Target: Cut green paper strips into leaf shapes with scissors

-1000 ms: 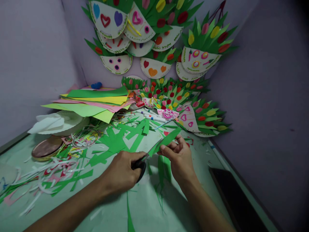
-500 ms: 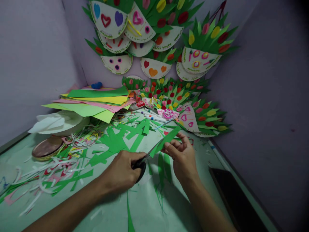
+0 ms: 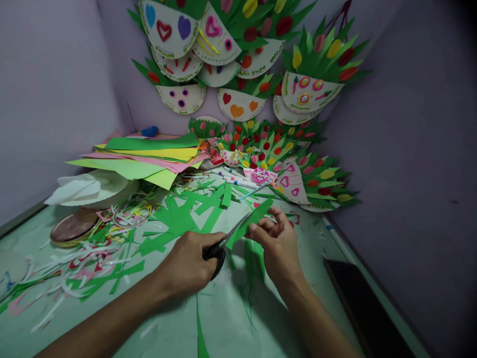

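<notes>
My left hand is closed round the black handles of a pair of scissors, whose blades point up and right. Between the thumb and fingers of my right hand is a green paper strip, held slanting above the table. The scissor blades lie along the strip's left edge; whether they are parted I cannot tell. Below the strip, cut green leaf shapes rest on the table. Green paper scraps spread out beyond my left hand.
Coloured paper sheets are stacked at the back left. In front of them lie a white paper plate, a round tin and tangled paper trimmings. Markers lie near decorated paper-plate crafts. A black phone-like slab lies at right.
My right hand has shifted slightly left and down with the green strip, bringing it further over the scissors. My left hand has barely moved.
</notes>
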The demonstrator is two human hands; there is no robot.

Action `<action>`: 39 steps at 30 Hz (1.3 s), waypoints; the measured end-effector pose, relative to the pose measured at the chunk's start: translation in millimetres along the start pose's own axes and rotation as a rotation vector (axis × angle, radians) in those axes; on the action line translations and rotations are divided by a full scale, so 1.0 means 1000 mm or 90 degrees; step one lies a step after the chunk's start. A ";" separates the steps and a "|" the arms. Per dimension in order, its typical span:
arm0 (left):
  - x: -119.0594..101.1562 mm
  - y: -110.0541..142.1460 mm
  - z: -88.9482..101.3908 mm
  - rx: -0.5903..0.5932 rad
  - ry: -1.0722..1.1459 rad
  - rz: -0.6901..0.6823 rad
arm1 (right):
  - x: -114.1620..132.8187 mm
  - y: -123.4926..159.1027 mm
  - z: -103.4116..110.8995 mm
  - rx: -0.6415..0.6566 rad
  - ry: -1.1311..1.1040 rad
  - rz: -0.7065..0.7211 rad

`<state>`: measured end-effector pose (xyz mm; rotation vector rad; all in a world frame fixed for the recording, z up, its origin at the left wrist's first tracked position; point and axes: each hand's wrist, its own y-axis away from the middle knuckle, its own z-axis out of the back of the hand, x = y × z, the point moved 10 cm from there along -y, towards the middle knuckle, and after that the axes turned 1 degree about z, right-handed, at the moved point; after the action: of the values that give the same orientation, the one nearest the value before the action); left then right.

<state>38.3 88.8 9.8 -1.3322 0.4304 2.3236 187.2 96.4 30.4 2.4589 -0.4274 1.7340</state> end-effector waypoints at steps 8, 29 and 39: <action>-0.009 0.000 0.001 0.007 0.018 -0.003 | -0.001 0.000 0.001 -0.005 0.004 -0.005; -0.015 0.002 0.006 -0.021 -0.019 0.005 | -0.001 0.002 0.003 -0.036 -0.021 0.003; -0.014 0.001 0.005 -0.003 -0.005 0.001 | -0.003 0.000 0.004 -0.025 -0.035 -0.011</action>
<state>39.9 87.1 24.2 -1.3238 0.4236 2.3315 189.6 96.0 26.6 2.4802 -0.4403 1.6386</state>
